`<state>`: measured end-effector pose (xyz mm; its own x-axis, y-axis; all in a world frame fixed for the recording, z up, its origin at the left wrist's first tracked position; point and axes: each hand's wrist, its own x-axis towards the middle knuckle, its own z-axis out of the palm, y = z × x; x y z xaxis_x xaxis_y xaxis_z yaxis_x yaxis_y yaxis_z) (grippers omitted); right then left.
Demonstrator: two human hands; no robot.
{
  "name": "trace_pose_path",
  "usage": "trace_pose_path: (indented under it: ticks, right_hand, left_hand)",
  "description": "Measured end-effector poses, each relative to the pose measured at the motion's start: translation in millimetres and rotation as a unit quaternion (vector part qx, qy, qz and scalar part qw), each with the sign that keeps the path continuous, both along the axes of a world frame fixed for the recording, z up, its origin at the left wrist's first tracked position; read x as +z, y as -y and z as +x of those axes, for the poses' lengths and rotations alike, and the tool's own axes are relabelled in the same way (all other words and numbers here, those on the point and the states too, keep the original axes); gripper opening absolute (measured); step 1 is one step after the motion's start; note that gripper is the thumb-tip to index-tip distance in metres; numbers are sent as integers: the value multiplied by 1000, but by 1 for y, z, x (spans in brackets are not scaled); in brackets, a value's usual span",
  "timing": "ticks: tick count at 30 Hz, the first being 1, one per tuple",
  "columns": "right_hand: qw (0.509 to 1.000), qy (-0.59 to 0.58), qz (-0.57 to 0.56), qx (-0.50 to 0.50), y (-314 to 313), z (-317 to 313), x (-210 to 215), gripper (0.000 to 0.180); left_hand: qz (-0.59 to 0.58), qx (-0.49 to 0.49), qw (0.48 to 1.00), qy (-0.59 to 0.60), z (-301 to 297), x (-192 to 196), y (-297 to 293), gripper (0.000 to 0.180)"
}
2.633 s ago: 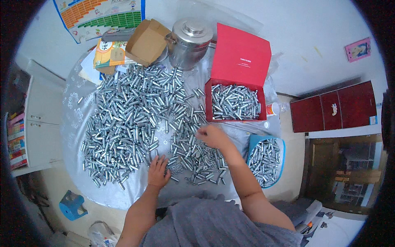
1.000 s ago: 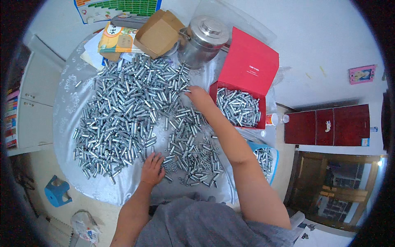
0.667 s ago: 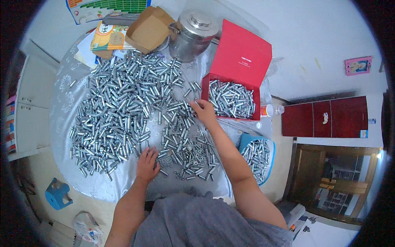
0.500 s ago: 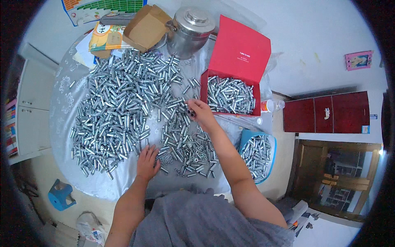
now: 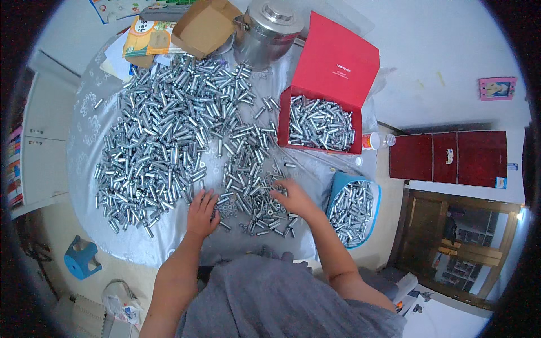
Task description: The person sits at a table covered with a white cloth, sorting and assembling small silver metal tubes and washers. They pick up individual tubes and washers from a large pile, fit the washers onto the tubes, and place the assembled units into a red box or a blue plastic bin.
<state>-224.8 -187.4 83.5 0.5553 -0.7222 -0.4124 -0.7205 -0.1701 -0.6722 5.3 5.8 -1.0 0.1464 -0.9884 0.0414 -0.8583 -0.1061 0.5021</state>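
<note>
A large heap of silvery metal expansion bolts covers the left and middle of the table. To its right lies a smaller heap of bolts mixed with loose nuts and washers. My left hand rests at the near edge between the heaps, its fingers stretched out and nothing seen in them. Beside its fingertips are several small washers. Over the right side of the smaller heap, my right hand reaches in, thumb and fingers apart; no piece shows in it. A single bolt lies just beyond that hand.
A red box with its lid raised holds many bolts at the back right. Near the right edge stands a blue-rimmed container, also full of bolts. A metal pot and an open cardboard box stand at the back.
My right hand has come down toward me, from the far end of the smaller heap to its right side. The dark-ended pieces it held are gone from it. My left hand stays put.
</note>
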Motion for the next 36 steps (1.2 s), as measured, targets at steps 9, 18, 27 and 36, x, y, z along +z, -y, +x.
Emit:
trace_pose_path:
  ticks: [9,18,27,36]
  right_hand:
    - [992,-108,-51,-51,31,92,-29,52]
    - [977,-146,-94,-124,10,114,-40,55]
    - [956,-133,-233,-118,-13,132,-83,53]
    - [788,320,305,-427,6,71,-44,30]
  left_hand:
    - [-6,-3,1000,-8,2,5,1,48]
    - [-9,-3,1000,-20,2,3,2,49]
    - [-7,-5,1000,-22,4,1,3,47]
    - [-30,3,999,-20,4,2,2,48]
